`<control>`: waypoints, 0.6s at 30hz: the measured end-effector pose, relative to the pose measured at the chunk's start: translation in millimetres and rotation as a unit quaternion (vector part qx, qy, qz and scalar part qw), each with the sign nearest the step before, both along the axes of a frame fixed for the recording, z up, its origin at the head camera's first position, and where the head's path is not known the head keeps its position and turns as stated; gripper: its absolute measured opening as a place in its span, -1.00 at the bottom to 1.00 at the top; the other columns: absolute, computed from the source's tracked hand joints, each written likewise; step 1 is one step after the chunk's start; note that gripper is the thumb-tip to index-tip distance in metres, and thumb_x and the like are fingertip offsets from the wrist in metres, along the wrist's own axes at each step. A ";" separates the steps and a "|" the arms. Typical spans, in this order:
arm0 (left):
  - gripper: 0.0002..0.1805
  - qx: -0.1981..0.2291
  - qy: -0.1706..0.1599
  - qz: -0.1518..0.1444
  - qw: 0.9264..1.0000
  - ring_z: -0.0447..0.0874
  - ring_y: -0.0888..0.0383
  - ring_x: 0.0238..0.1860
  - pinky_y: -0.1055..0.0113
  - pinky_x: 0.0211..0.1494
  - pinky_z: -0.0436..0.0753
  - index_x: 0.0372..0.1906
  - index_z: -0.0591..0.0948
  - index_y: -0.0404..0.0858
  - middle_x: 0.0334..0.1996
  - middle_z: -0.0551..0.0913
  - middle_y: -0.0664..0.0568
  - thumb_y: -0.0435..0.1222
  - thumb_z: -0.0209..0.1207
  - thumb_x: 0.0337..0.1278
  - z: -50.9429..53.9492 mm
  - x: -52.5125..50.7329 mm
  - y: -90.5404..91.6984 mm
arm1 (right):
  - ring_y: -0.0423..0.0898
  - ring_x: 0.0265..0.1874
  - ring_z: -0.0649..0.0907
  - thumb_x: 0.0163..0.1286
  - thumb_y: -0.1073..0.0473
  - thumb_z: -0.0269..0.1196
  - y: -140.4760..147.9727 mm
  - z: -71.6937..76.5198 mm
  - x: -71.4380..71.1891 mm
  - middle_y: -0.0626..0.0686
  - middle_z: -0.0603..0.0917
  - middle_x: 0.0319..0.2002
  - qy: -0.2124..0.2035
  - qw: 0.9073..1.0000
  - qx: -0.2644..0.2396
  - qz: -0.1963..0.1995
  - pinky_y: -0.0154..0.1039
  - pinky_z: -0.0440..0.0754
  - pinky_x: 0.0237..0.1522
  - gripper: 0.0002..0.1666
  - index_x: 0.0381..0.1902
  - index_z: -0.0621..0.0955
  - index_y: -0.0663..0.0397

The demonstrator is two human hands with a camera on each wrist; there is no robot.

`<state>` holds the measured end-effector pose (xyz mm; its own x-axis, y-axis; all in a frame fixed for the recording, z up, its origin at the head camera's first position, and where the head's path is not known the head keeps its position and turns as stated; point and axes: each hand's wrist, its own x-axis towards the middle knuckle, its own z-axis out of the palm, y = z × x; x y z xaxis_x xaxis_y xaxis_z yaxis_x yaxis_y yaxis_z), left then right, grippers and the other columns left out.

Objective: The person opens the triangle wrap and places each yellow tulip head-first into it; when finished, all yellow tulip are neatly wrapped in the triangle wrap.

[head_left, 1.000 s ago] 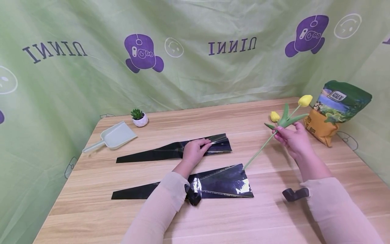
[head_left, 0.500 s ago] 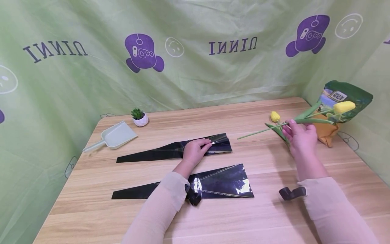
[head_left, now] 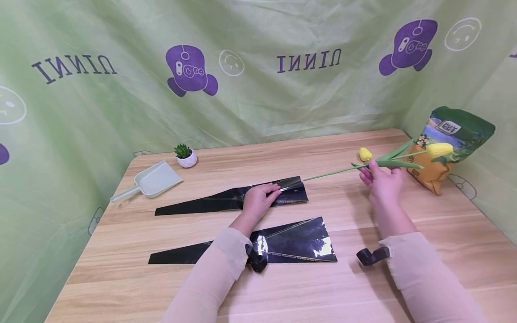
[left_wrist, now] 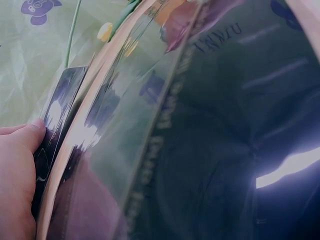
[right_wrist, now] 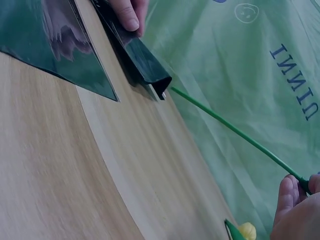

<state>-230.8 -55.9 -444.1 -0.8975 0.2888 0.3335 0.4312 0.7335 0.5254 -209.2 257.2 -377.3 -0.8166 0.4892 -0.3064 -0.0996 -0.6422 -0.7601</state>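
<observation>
In the head view my left hand (head_left: 258,202) pinches the upper layer of the far black flower sleeve (head_left: 202,204) near its wide end, which bulges up. My right hand (head_left: 385,184) holds an artificial yellow tulip (head_left: 439,150) by its green stem, just below the leaves. The stem's tip meets the mouth of that sleeve; from the right wrist view, the stem (right_wrist: 240,134) ends right at the folded sleeve edge (right_wrist: 145,62), and I cannot tell whether it is inside. A second black sleeve (head_left: 295,240) lies flat nearer me, partly under my left forearm.
Another yellow tulip (head_left: 365,154) lies on the table behind my right hand. A green and orange bag (head_left: 456,130) stands at the back right. To the left are a grey dustpan (head_left: 157,180) and a small potted succulent (head_left: 186,157). A green printed curtain (head_left: 258,103) surrounds the table.
My right hand has drawn the tulip up off the near sleeve, swung its stem toward level, then moved it left to the far sleeve's mouth. My left hand has stayed put.
</observation>
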 end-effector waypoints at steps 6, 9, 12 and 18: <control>-0.74 0.003 -0.002 -0.001 1.000 0.69 0.12 0.12 0.17 0.24 0.60 -0.03 0.76 -0.07 0.02 0.74 0.07 -0.11 0.21 0.29 -0.2 -0.2 0.7 | -0.13 -0.53 0.76 0.32 0.36 0.26 -10.8 -4.1 -0.5 0.02 0.73 -0.49 0.006 1.000 -0.007 0.011 -0.33 0.76 -0.40 -0.59 -0.06 0.31 -0.07; -0.73 0.003 0.003 0.001 1.000 0.70 0.11 0.10 0.18 0.23 0.61 -0.02 0.75 -0.07 0.02 0.74 0.05 -0.11 0.21 0.29 -1.6 -1.4 0.7 | -0.16 -0.53 0.75 0.35 0.35 0.24 -19.1 -8.1 0.3 -0.01 0.72 -0.45 0.005 1.000 0.003 0.027 -0.35 0.76 -0.40 -0.63 -0.06 0.31 -0.05; -0.73 0.008 0.000 0.001 1.000 0.70 0.10 0.10 0.18 0.23 0.61 -0.02 0.75 -0.07 0.00 0.75 0.07 -0.10 0.21 0.29 -2.9 -2.3 0.4 | -0.18 -0.51 0.74 0.36 0.35 0.23 -30.5 -12.2 2.1 -0.03 0.70 -0.41 -0.007 0.999 0.018 0.045 -0.37 0.76 -0.38 -0.64 -0.04 0.33 -0.04; -0.72 0.031 -0.013 -0.002 0.999 0.68 0.04 0.11 0.14 0.24 0.60 0.01 0.73 -0.10 -0.01 0.75 0.05 -0.10 0.20 0.31 -3.4 -2.1 -0.9 | -0.21 -0.47 0.74 0.35 0.33 0.25 -54.6 -22.7 3.3 -0.05 0.67 -0.42 -0.027 0.995 0.046 0.087 -0.39 0.75 -0.28 -0.60 0.02 0.34 -0.03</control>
<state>-232.9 -56.8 -447.5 -0.9051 0.2708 0.3277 0.4191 0.6974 0.5813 -205.9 202.6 -400.0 -0.8750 0.3702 -0.3120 0.0490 -0.5735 -0.8178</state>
